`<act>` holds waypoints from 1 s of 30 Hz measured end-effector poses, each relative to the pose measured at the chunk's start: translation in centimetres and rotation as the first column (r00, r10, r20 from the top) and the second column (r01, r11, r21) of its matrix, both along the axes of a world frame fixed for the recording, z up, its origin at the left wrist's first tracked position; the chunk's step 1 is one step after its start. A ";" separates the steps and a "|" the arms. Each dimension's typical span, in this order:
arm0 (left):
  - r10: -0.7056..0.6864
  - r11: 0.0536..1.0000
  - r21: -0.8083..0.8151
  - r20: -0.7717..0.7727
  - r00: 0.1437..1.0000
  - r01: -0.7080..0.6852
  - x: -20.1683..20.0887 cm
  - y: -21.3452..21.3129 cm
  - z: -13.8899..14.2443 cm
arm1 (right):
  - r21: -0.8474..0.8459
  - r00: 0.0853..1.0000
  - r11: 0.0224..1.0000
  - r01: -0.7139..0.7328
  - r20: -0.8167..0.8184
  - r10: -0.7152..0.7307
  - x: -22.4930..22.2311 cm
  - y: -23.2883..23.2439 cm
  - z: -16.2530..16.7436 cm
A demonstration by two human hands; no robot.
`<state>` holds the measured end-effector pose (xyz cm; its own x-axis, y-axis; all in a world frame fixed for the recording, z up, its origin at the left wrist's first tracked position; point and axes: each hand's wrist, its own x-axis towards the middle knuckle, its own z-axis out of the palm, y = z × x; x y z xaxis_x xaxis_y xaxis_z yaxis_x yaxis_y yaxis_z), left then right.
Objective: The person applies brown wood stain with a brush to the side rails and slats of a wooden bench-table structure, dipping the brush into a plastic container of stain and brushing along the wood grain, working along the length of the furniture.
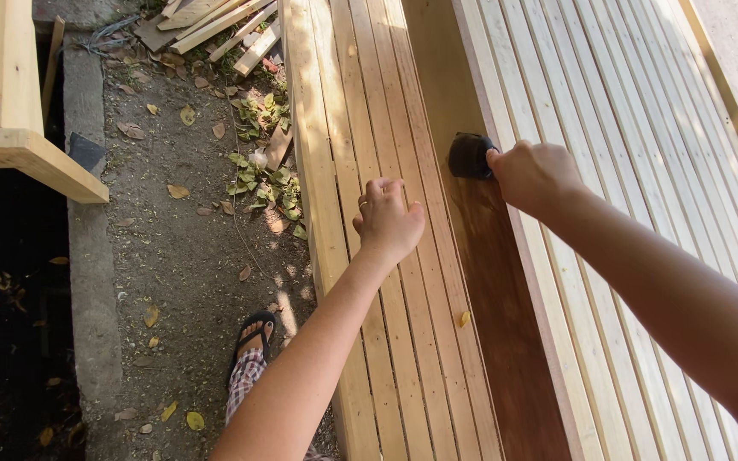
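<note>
The dark staining pad (471, 155) sits just above the centre of the frame, pressed onto the wide flat board (506, 282) that runs between two fields of pale wooden slats. My right hand (533, 175) is closed around the pad, fingers curled over its right edge. My left hand (386, 220) holds nothing; its fingers are loosely bent and it rests on the left slats (360, 111), steadying me.

Below the pad, toward the lower centre, the board is already a wet reddish brown; above the pad it is bare and pale. I judge the work goes best with long strokes along the grain, keeping a wet edge so no lap marks show, and holding the pad flat so colour does not smear onto the right slats (625, 171) beside it. A small yellow leaf (464, 318) lies at the left edge of the stained part; I would flick it off before it sticks.

At lower left, my sandalled foot (254, 335) stands on leaf-strewn ground (181, 248), with timber offcuts (215, 26) at the top.
</note>
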<state>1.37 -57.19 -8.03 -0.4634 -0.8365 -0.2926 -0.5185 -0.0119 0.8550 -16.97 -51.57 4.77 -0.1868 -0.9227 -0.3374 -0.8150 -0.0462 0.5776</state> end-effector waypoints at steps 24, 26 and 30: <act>-0.031 0.990 -0.136 -0.006 0.999 0.030 4.2 -0.1 -0.3 | 0.110 0.997 0.991 0.070 0.002 -0.071 4.6 1.6 -4.6; -0.024 0.994 -0.110 -0.011 1.000 0.023 4.3 -0.3 -0.5 | 0.137 0.998 0.988 0.067 0.009 -0.069 5.4 3.5 -3.2; -0.006 0.996 -0.084 -0.015 1.000 0.005 3.8 -0.5 -0.8 | 0.217 0.987 0.963 0.161 -0.048 -0.154 4.8 6.0 -2.3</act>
